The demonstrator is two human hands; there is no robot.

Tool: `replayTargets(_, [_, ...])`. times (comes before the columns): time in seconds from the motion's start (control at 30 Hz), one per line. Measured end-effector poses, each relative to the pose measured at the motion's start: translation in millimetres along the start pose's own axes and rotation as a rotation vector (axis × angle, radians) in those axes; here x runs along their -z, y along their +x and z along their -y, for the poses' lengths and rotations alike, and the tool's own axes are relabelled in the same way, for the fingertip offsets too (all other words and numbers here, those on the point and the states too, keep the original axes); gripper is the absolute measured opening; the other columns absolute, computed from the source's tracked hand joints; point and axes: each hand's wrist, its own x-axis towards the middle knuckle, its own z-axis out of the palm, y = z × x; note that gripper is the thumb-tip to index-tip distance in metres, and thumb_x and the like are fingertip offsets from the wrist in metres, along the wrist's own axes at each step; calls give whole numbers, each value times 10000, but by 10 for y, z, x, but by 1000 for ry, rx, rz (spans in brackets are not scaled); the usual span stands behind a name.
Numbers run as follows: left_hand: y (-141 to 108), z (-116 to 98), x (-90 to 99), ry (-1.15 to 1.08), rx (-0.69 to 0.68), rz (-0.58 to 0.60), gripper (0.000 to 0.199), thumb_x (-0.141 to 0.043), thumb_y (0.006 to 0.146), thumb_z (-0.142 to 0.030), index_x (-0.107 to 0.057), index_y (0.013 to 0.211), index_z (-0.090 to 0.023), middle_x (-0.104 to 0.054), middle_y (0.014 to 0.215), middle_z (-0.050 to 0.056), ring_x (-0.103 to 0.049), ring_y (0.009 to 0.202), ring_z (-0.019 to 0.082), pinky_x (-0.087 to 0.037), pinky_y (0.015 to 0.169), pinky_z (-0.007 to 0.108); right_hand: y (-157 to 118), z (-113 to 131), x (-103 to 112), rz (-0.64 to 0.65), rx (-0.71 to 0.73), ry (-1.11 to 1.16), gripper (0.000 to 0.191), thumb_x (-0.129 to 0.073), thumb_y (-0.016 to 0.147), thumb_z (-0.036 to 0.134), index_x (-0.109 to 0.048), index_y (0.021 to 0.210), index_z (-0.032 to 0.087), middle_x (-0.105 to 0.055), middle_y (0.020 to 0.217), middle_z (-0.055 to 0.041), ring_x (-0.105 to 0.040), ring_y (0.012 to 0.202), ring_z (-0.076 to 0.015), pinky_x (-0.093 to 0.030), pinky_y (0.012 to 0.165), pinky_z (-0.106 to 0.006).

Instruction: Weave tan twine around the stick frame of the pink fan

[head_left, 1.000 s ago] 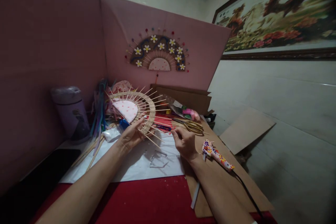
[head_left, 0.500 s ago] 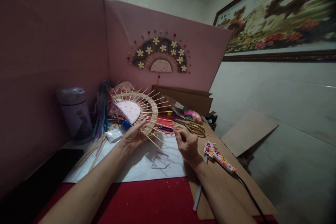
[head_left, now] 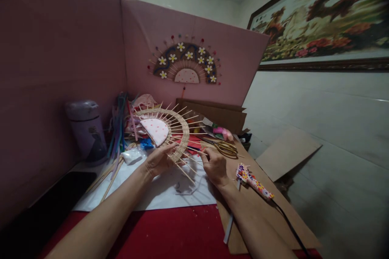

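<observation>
My left hand [head_left: 161, 161] grips the lower edge of a half-round fan [head_left: 182, 129], made of thin sticks spread like rays with a band of woven twine around them. At its centre is a white half-circle of cloth [head_left: 155, 130] with pink dots. My right hand [head_left: 215, 166] is closed, thumb and forefinger pinched at the outer end of one of the fan's sticks [head_left: 197, 150]. The fan is tilted above the white sheet.
A flower-patterned glue gun [head_left: 254, 182] lies on brown board to the right, near gold-handled scissors [head_left: 226, 148]. Left stand a purple tumbler [head_left: 88, 133] and coloured pipe cleaners [head_left: 120, 129]. A finished flowered fan [head_left: 185, 62] hangs on the pink panel behind.
The fan has moved right with my left hand, toward my right hand. My right fingers, apart from the fan before, now meet a stick's end.
</observation>
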Motion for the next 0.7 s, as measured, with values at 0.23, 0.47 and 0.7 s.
replayTargets(0.23, [-14, 91, -73, 5, 54, 47, 220, -572, 805, -225, -618, 975, -93, -690, 839, 115, -671, 768, 245, -541, 702, 398, -8, 11, -11, 40, -55, 157, 305, -467, 866, 376, -625, 681, 192, -658, 606, -39, -596, 547, -148, -317, 536, -232])
replayTargets(0.47, [-46, 141, -166, 38, 62, 125, 295, -551, 819, -216, -596, 1076, -78, -675, 966, 162, -666, 828, 259, -536, 697, 371, 17, 14, -30, 38, -135, 200, 366, -436, 863, 437, -650, 678, 205, -669, 620, -40, -578, 536, -146, -339, 513, -229])
replayTargets(0.7, [-45, 191, -157, 30, 77, 211, 304, -551, 826, -247, -592, 1076, -78, -661, 1011, 170, -665, 832, 263, -531, 717, 387, -1, -54, -124, 34, -195, 262, 371, -445, 846, 467, -676, 717, 207, -675, 631, -40, -589, 559, -159, -366, 499, -228])
